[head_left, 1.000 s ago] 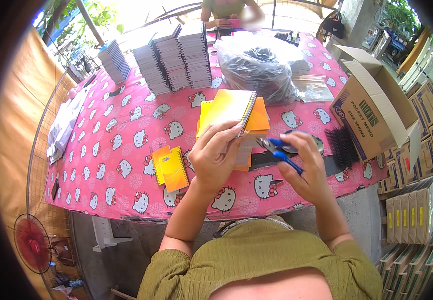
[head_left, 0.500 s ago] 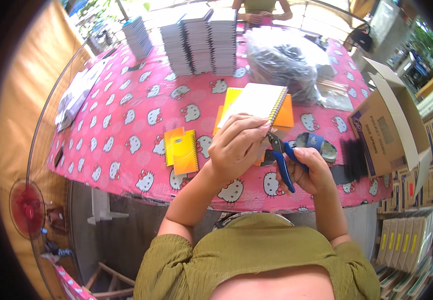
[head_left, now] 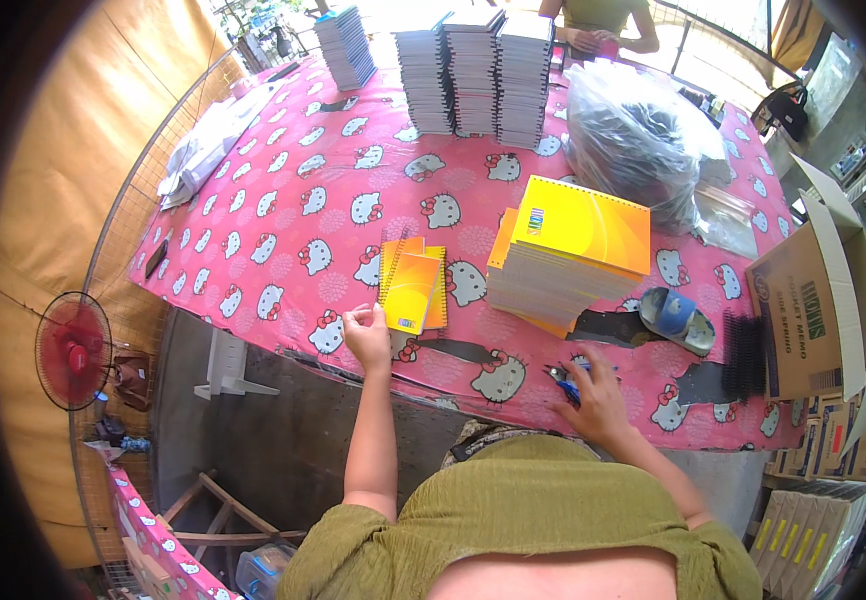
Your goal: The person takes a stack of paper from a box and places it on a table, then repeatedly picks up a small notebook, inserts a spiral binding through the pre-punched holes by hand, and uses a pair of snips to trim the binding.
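Note:
At the lower left corner of a small pile of yellow-orange spiral notebooks [head_left: 412, 292], my left hand [head_left: 367, 338] has its fingers curled and pinched at the top notebook's edge. Blue-handled cutting pliers [head_left: 567, 384] are low over the table's front edge, with my right hand [head_left: 598, 398] bent round the handles. The grip is partly hidden. Beyond that hand rises a thick stack of yellow-orange spiral notebooks [head_left: 581, 228], its top cover facing up.
Tall notebook stacks [head_left: 473, 80] and a plastic-wrapped dark bundle [head_left: 643, 140] stand farther back. At right are a blue-grey slipper [head_left: 677, 318], black spiral coils [head_left: 743, 355] and an open carton [head_left: 813, 310]. Another person's hands [head_left: 593, 42] show across the pink table [head_left: 303, 215].
The notebook held up in my left hand is now down on the small pile. My right hand has lowered the pliers toward the table. The view has shifted.

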Motion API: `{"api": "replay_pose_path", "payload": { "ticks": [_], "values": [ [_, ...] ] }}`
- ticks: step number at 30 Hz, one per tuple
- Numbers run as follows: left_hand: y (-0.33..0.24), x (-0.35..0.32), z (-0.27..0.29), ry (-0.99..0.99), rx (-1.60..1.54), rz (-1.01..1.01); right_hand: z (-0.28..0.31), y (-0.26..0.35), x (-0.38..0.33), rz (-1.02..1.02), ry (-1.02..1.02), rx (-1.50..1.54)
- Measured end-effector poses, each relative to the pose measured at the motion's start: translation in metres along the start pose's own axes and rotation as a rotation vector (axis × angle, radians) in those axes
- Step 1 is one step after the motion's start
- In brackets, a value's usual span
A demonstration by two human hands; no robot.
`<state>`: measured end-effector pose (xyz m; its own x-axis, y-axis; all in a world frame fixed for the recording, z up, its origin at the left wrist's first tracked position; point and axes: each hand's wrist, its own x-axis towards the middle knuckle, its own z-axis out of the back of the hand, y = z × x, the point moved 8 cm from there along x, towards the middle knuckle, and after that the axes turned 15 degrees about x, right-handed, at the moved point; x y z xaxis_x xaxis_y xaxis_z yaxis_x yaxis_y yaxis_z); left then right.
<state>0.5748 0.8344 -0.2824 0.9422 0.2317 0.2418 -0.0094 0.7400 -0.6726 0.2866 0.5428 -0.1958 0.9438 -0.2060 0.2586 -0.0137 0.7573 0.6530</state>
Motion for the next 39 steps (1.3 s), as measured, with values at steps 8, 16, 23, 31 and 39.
{"api": "replay_pose_path", "payload": {
  "ticks": [8, 16, 23, 31, 39],
  "values": [
    [-0.084, 0.036, -0.040, 0.706, -0.067, 0.170, -0.158, 0.014, 0.156, -0.068, 0.150, 0.841],
    [-0.064, 0.018, -0.059, 1.181, -0.458, 0.278, -0.212, -0.008, 0.186, -0.618, 0.210, 1.060],
    [-0.092, -0.071, 0.060, 1.171, -0.559, -0.318, -0.097, 0.082, 0.089, -0.145, 0.082, 1.275],
    [-0.264, -0.264, 0.028, 1.335, -0.758, -0.919, 0.078, 0.020, -0.092, -0.223, -0.540, 0.672],
    [-0.329, -0.411, -0.043, 1.763, -1.033, -1.087, 0.109, -0.031, -0.201, -0.254, -1.015, 0.194]
  ]
}}
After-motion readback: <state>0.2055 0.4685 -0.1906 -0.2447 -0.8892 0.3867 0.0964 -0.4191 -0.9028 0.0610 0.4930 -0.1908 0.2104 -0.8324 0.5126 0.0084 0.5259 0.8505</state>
